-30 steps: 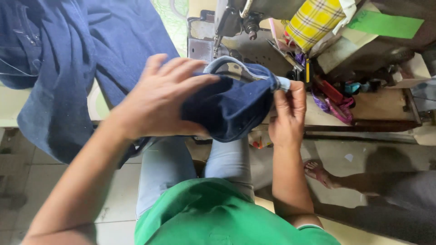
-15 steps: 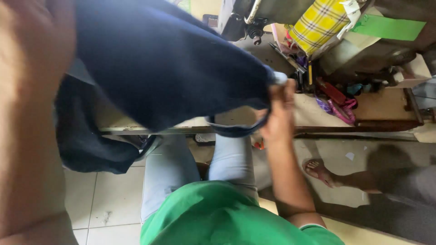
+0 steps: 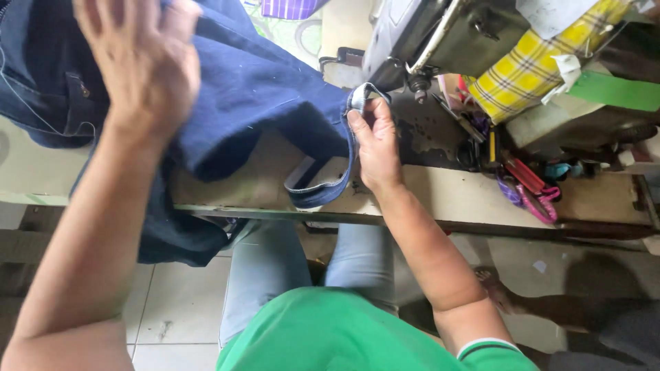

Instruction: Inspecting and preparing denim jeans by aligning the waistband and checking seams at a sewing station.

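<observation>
A dark blue denim garment (image 3: 261, 96) lies spread over the sewing table (image 3: 454, 199), part of it hanging off the front edge. My right hand (image 3: 375, 141) pinches the garment's hemmed edge close to the foot of the sewing machine (image 3: 440, 34). My left hand (image 3: 141, 58) is raised at the upper left with its fingers on the denim, lifting or pushing a fold. A looped strip of the hem (image 3: 323, 185) sags below my right hand.
Yellow checked cloth (image 3: 529, 62) and a green sheet (image 3: 615, 89) sit on the machine's right. Scissors and pink-handled tools (image 3: 522, 185) lie on the table's right side. Another person's foot (image 3: 491, 282) rests on the tiled floor at the right.
The bunched denim has been unfolded and spread leftward. My left hand swung up and left with the cloth. My right hand kept hold of the hem near the machine.
</observation>
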